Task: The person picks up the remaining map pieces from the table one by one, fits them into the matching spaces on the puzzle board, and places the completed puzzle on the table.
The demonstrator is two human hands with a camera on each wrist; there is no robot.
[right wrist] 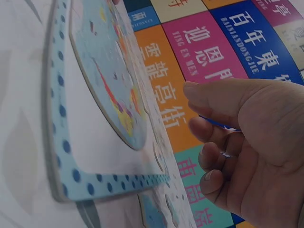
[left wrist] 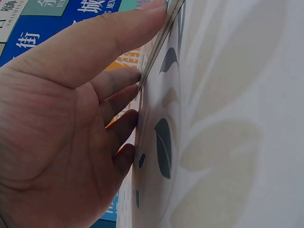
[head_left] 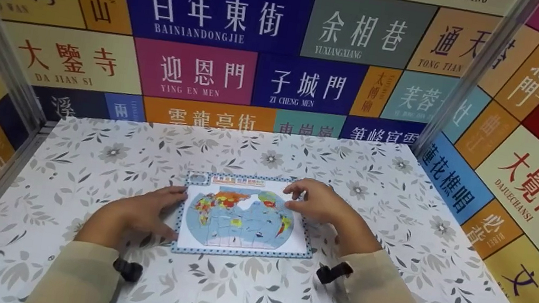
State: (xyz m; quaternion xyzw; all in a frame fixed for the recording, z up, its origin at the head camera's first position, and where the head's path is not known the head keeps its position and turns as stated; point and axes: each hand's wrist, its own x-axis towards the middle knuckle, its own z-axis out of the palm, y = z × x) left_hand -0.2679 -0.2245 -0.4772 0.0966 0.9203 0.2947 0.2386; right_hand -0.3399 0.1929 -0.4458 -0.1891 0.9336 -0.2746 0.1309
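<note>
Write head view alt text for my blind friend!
A left hand touches a rectangular, blue-bordered world-map puzzle; the right hand is near its upper right corner. Around them: white floral tabletop, multicoloured sign-covered walls.

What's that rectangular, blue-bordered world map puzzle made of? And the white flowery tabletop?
The rectangular, blue-bordered world map puzzle looks like smooth, printed cardboard: its edge is thick and greyish. The white flowery tabletop seems smoothly covered, maybe with printed plastic or paper, since no weave shows.
</note>
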